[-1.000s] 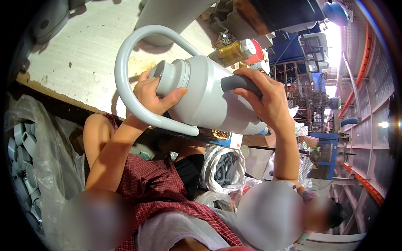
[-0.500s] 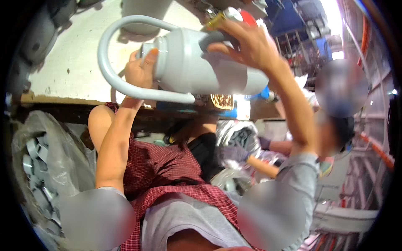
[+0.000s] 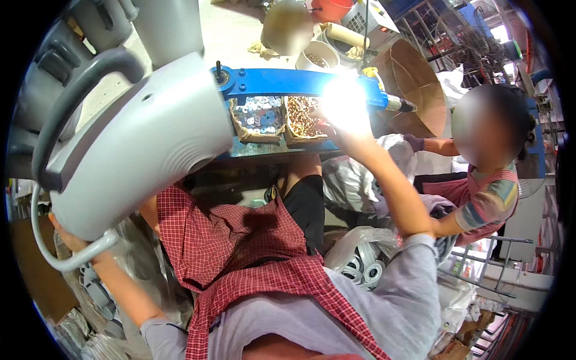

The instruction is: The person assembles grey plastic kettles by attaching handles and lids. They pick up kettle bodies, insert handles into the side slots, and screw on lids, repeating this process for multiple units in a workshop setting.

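A large light-grey plastic jug point(image 3: 147, 141) with a dark-grey side handle point(image 3: 57, 102) and a pale loop handle point(image 3: 99, 247) lies tilted at the left, its wide end toward the blue machine arm. My left hand point(image 3: 71, 235) is closed on its lower end, the fingers partly hidden behind it. My right hand point(image 3: 351, 135) reaches to a small box of copper-coloured metal pieces point(image 3: 303, 115), fingertips at the box's right side. Strong glare washes out most of that hand, so its grip does not show. Beside that box stands another with small blue and pale parts point(image 3: 261, 117).
A blue machine arm point(image 3: 282, 81) runs above the boxes. More grey jugs point(image 3: 168, 30) stand at the far left. Behind are a white tub point(image 3: 317, 57) and a cardboard box point(image 3: 414, 84). A person point(image 3: 486, 186) sits at right. Bags of grey rings point(image 3: 363, 267) are below.
The jug has swung left and turned, its wide end now facing right. My right hand has left it and moved to the box of copper-coloured pieces. The view has shifted right.
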`<state>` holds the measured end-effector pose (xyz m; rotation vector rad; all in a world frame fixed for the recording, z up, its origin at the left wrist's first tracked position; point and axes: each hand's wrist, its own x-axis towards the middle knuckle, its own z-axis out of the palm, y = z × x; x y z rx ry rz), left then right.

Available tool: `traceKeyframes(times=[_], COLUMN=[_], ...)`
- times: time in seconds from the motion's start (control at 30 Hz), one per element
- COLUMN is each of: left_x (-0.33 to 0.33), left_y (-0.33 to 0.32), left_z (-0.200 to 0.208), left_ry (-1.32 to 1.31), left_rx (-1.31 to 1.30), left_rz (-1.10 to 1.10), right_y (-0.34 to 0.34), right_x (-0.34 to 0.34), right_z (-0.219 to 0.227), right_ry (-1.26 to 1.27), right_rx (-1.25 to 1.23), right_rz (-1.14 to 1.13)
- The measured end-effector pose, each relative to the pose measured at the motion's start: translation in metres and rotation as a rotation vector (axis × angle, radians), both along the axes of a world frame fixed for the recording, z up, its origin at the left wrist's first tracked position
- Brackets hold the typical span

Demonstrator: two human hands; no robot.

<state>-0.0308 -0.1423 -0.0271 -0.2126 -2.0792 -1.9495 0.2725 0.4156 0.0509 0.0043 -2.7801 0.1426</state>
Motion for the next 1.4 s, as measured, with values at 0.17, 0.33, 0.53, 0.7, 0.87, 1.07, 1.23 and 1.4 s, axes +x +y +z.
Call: traceKeyframes(times=[0.17,0.33,0.53,0.7,0.87,1.07,1.23,1.4], left_x=[0.078,0.102,0.081,0.079,0.079,0.074,0.079,0.089], left_y=[0.035,0.049,0.032,0.041,0.028,0.015,0.036,0.036], left_z=[0.061,0.058,0.031,0.035,0.027,0.01,0.021,0.032], left_ry=[-0.333,-0.266,-0.453,-0.437,-0.395,-0.4,-0.395,-0.458], left_rx=[0.367,0.52,0.538,0.642,0.558,0.579,0.62,0.619], left_rz=[0.149,-0.324,0.013,-0.05,0.102,0.049,0.075,0.18], right_y=[0.004,0.023,-0.065,-0.072,-0.071,-0.073,-0.079,-0.066], right_x=[-0.016,-0.012,-0.045,-0.138,-0.165,-0.165,-0.152,-0.088], right_z=[-0.04,-0.071,0.042,0.061,0.05,0.063,0.054,0.012], right_ry=[-0.341,-0.101,0.183,0.241,0.096,-0.036,0.034,0.115], right_rx=[-0.356,-0.309,-0.595,-0.669,-0.751,-0.65,-0.684,-0.614], right_rz=[-0.425,-0.289,-0.004,0.179,0.163,0.136,0.09,0.011])
